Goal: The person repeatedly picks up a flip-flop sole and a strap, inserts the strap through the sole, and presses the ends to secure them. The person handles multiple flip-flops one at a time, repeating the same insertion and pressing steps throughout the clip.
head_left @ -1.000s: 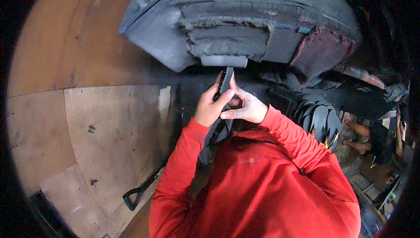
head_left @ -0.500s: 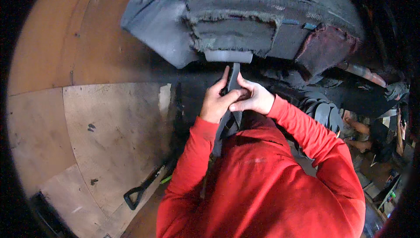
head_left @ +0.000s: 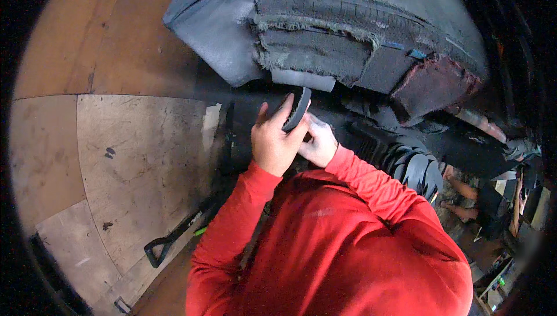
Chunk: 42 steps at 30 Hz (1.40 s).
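Note:
Both my hands are on a dark grey curved strip, shaped like a shoe sole (head_left: 299, 110), in the middle of the view. My left hand (head_left: 275, 139) grips it from the left, with fingers along its side. On its right, my right hand (head_left: 319, 142) is closed round the lower part, which the hands mostly hide. The upper end of the sole is at the underside of a pale grey roller (head_left: 303, 80); I cannot tell whether they touch. Above the roller hangs a frayed dark cloth flap (head_left: 316, 52) on a large dust-covered hood (head_left: 394, 2).
A stack of dark sole-shaped pieces (head_left: 418, 168) stands right of my arm. Beyond it show another person's bare limbs (head_left: 461, 194). A reddish cloth (head_left: 435, 87) hangs from the hood. Wooden panels (head_left: 145, 171) lie at left, near a black D-shaped handle (head_left: 158, 252).
The sole has turned so that its curved edge shows and it leans more to the right at the top. My left hand has rolled over with it; my right hand has moved lower left.

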Each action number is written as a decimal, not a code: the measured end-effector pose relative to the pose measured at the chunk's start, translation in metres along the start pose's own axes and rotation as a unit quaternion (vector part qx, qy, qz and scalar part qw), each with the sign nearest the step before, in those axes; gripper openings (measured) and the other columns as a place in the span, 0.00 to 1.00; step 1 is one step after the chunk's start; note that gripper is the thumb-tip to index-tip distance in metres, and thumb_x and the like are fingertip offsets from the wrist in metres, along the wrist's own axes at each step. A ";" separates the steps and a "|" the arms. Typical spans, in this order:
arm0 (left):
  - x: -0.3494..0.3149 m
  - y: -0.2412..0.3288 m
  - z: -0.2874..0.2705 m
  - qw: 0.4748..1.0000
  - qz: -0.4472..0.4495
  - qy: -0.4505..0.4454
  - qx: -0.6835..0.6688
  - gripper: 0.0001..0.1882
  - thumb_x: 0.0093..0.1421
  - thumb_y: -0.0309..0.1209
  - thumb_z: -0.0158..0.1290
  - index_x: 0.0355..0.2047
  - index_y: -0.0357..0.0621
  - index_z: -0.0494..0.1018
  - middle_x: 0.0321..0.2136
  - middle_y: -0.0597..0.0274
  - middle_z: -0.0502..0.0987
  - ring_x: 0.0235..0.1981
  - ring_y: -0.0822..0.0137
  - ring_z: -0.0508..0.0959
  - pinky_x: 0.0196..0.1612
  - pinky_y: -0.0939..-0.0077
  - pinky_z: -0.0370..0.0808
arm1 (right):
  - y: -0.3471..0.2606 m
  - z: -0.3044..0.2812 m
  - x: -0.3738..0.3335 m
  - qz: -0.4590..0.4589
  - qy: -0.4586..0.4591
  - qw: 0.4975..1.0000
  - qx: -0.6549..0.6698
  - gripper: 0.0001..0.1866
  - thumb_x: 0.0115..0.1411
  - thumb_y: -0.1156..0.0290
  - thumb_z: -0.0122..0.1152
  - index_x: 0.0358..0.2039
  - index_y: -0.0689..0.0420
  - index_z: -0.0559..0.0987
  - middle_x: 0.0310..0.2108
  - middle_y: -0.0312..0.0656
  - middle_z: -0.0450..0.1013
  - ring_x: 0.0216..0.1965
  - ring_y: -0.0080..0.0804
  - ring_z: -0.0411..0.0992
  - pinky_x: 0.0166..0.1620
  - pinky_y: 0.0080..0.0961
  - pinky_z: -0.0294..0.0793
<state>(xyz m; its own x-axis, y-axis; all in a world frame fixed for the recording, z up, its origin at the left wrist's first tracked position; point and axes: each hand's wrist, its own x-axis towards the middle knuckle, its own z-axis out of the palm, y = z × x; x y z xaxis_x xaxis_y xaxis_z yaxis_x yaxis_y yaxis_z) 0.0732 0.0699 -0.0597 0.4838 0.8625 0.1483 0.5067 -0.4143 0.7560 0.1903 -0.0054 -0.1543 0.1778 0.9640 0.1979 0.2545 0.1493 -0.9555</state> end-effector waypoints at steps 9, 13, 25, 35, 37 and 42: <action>0.031 0.030 -0.060 0.958 -0.167 -0.212 -0.092 0.20 0.61 0.30 0.56 0.52 0.36 0.75 0.33 0.65 0.80 0.35 0.78 0.76 0.41 0.77 0.74 | -0.087 -0.031 0.028 0.351 -0.203 0.820 0.405 0.44 0.59 0.74 0.68 0.68 0.41 0.51 0.45 0.30 0.72 0.26 0.13 0.65 0.24 0.16 0.65; 0.032 0.024 -0.063 0.932 -0.205 -0.247 -0.165 0.18 0.62 0.30 0.55 0.51 0.36 0.75 0.35 0.69 0.78 0.37 0.79 0.74 0.41 0.79 0.73 | -0.101 -0.043 0.037 0.448 -0.184 0.714 0.506 0.44 0.60 0.71 0.69 0.70 0.29 0.55 0.40 0.25 0.70 0.23 0.12 0.64 0.21 0.15 0.60; 0.031 -0.050 0.033 0.900 -0.157 -0.199 -0.354 0.17 0.58 0.22 0.50 0.47 0.34 0.76 0.37 0.70 0.77 0.34 0.79 0.73 0.36 0.79 0.73 | -0.048 -0.056 0.048 0.471 -0.119 0.805 0.341 0.34 0.61 0.76 0.65 0.64 0.38 0.63 0.32 0.27 0.73 0.20 0.11 0.65 0.20 0.14 0.63; -0.027 -0.035 0.038 0.847 -0.164 -0.042 -0.505 0.34 0.53 0.17 0.50 0.63 0.42 0.67 0.40 0.67 0.79 0.38 0.80 0.75 0.42 0.82 0.74 | -0.050 -0.037 0.004 0.045 -0.086 0.964 -0.249 0.48 0.55 0.68 0.72 0.71 0.52 0.53 0.49 0.53 0.72 0.43 0.50 0.75 0.49 0.31 0.75; -0.031 -0.028 0.036 0.871 -0.117 0.014 -0.477 0.33 0.54 0.17 0.52 0.63 0.41 0.68 0.44 0.63 0.80 0.41 0.78 0.77 0.45 0.82 0.74 | -0.036 -0.029 0.003 -0.109 -0.016 0.914 -0.391 0.45 0.54 0.68 0.73 0.69 0.54 0.59 0.50 0.55 0.70 0.44 0.56 0.73 0.50 0.34 0.74; -0.027 -0.017 0.018 0.941 -0.089 0.035 -0.324 0.29 0.58 0.26 0.63 0.59 0.35 0.70 0.50 0.56 0.79 0.48 0.73 0.78 0.50 0.77 0.75 | 0.012 0.006 0.007 0.169 0.161 0.966 0.111 0.31 0.54 0.66 0.70 0.56 0.62 0.69 0.56 0.60 0.65 0.53 0.54 0.69 0.56 0.35 0.69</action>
<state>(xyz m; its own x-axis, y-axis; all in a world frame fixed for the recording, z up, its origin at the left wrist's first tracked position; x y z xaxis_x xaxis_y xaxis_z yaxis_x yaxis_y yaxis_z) 0.0645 0.0486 -0.0884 0.3727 0.9279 0.0061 0.0241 -0.0163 0.9996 0.1892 0.0047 -0.1660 0.5105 0.8528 -0.1104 -0.0737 -0.0845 -0.9937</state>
